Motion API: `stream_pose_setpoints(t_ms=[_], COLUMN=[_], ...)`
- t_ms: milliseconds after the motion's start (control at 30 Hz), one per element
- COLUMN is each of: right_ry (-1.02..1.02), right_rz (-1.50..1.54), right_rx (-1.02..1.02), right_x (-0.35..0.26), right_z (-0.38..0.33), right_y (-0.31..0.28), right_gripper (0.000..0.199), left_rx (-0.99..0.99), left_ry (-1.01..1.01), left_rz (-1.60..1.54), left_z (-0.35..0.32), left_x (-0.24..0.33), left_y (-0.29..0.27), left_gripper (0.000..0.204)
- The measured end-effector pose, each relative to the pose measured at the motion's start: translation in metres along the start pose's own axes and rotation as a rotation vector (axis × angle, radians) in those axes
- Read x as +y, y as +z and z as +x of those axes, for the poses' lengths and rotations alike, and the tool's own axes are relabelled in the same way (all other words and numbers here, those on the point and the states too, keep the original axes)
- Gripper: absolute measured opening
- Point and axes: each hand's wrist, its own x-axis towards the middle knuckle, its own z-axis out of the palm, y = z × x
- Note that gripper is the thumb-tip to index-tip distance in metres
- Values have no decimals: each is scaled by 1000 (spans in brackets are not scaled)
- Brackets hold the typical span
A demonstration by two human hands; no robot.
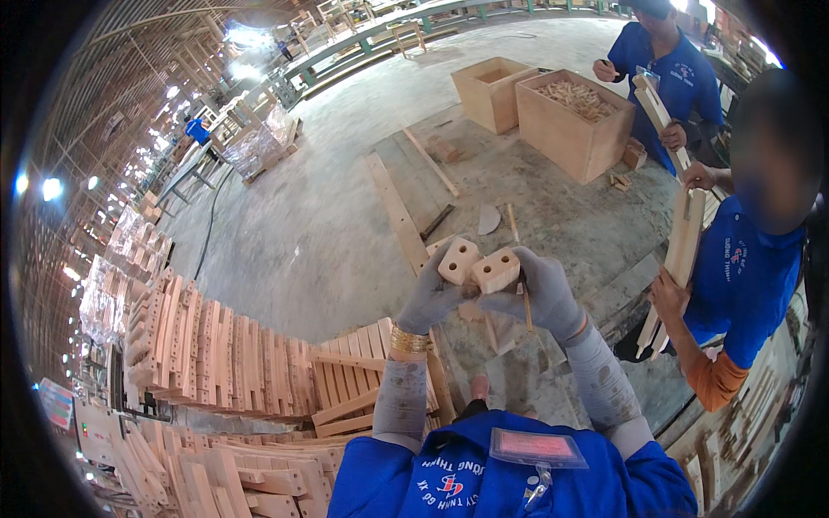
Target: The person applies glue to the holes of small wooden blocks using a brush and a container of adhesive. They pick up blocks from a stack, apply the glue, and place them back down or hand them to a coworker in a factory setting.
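Note:
Two pale wooden pieces are held side by side in front of me, their ends facing up and each drilled with two round holes. My left hand [429, 298], gloved in grey, grips the left wooden piece [458, 261]. The right wooden piece [496, 271] is in my right hand [546, 298], gloved the same way. The two ends sit close together, slightly angled to each other. A thin pencil-like stick [528, 308] points down beside my right fingers; whether they hold it is unclear. How far the pieces extend below my hands is hidden.
Stacked drilled wooden rails [216, 350] fill the left, with slatted wood panels [350, 380] beside them. Ahead on the floor lie a long board [393, 207] and a hammer-like tool [438, 222]. Beyond stands a bin of wood offcuts [574, 129]. Two co-workers at right hold long wooden pieces [685, 237].

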Motion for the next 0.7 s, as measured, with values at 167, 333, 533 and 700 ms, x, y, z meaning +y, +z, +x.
stream_pose_setpoints(t_ms=[167,333,533,700], right_ry=[37,117,84,-5], right_rz=[-93,-186,-89,360], right_rx=[197,221,128,39], right_x=[10,4,5,10], right_z=[4,15,24,20], right_y=[1,4,4,12], right_gripper=[45,39,37,36], left_rx=[187,361,16,44], left_ry=[-34,49,115,366], left_rz=[-21,-288,-219,-77], left_z=[-1,-14,-12,-7], left_x=[3,-7,4,-13], left_y=[-1,-4,9,26], left_gripper=[61,40,35,64])
